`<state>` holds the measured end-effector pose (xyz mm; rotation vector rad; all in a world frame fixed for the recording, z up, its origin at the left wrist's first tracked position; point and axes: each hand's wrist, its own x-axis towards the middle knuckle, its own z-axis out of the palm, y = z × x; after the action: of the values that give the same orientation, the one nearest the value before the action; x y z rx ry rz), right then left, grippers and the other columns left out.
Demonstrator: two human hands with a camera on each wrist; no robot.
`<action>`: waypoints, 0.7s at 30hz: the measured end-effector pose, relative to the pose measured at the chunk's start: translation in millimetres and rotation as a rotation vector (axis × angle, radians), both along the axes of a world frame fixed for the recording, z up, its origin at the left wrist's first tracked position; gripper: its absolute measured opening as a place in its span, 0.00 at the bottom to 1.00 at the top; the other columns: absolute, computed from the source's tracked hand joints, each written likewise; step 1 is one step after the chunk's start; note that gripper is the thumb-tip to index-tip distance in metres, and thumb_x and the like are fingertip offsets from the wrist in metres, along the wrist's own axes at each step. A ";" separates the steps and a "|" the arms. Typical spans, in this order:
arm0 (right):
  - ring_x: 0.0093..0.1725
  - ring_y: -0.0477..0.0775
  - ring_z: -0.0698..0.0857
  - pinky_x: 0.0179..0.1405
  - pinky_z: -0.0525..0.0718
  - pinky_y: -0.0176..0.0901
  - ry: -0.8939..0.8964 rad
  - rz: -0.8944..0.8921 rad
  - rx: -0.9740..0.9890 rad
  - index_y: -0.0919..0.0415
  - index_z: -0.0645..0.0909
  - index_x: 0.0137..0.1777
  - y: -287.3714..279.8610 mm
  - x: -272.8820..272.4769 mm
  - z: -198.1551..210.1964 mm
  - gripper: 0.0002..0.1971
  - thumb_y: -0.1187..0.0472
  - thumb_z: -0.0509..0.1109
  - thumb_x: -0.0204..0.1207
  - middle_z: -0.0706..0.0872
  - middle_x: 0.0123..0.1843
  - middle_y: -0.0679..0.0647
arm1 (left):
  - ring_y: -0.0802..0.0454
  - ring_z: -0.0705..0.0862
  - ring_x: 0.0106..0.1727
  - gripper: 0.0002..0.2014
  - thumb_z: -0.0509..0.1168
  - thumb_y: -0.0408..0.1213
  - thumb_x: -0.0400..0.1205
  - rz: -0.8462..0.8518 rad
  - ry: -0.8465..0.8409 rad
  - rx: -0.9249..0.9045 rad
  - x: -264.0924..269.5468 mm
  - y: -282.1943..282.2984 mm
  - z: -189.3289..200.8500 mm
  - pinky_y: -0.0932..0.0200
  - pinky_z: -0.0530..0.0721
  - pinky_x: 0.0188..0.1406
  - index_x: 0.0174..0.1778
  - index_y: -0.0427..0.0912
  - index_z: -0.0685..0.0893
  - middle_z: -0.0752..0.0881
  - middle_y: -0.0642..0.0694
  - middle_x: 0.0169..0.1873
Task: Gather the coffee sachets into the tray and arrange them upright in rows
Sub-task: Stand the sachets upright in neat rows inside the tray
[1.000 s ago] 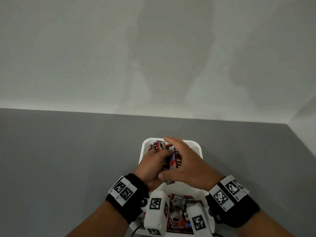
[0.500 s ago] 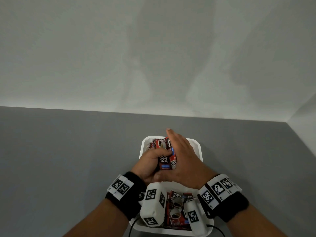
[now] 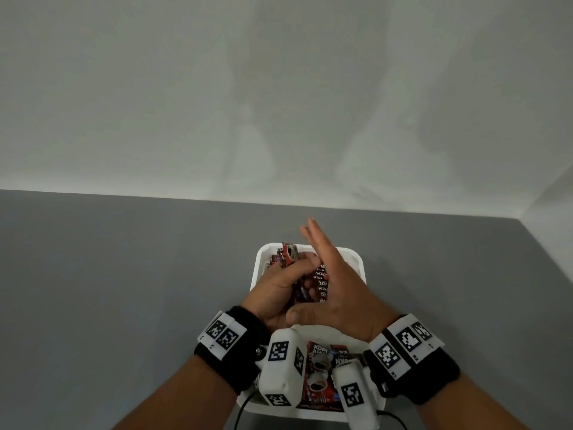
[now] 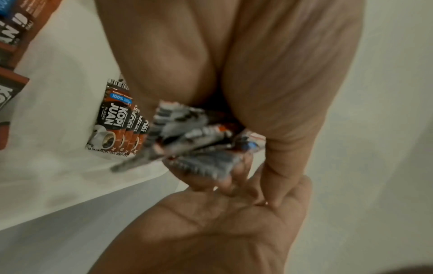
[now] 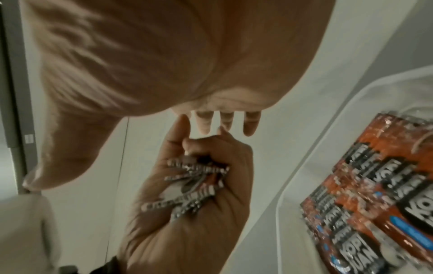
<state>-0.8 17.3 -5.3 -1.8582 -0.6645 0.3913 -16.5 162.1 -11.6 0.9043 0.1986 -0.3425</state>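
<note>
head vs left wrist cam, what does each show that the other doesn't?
Head only: the whole white tray on the grey table, both wrist rigs, flat sachets lying at the tray's near end, and the right hand with fingers straight.

Left wrist only: a row of upright sachets with readable KOPI JUAN print, standing on the tray floor behind the hand.

Both: the left hand gripping a bundle of sachets over the tray, the right hand close beside it.
</note>
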 end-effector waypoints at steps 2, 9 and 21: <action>0.87 0.41 0.58 0.84 0.69 0.57 -0.002 0.022 -0.027 0.37 0.43 0.89 -3.6 2.8 1.9 0.74 0.25 0.84 0.46 0.55 0.89 0.39 | 0.52 0.81 0.29 0.12 0.72 0.34 0.78 -0.020 0.005 -0.001 1.3 -0.4 0.1 0.63 0.83 0.28 0.54 0.33 0.81 0.76 0.39 0.34; 0.87 0.39 0.55 0.85 0.66 0.49 -0.114 0.160 -0.390 0.49 0.47 0.90 -13.8 20.7 18.3 0.77 0.38 0.91 0.44 0.55 0.89 0.41 | 0.43 0.85 0.34 0.06 0.68 0.24 0.77 -0.091 0.038 0.049 -5.4 -6.9 -4.8 0.55 0.87 0.31 0.48 0.29 0.85 0.82 0.33 0.37; 0.83 0.40 0.59 0.81 0.69 0.42 -0.247 0.124 -0.466 0.50 0.49 0.89 -8.2 14.0 10.4 0.67 0.51 0.89 0.54 0.60 0.85 0.43 | 0.42 0.88 0.35 0.08 0.60 0.19 0.80 -0.046 0.071 0.061 -4.2 -10.8 -1.9 0.54 0.88 0.33 0.45 0.29 0.85 0.84 0.33 0.37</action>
<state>13.1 9.1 5.1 -2.3392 -0.9173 0.4261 -20.6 151.3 -13.5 0.9590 0.2548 -0.4130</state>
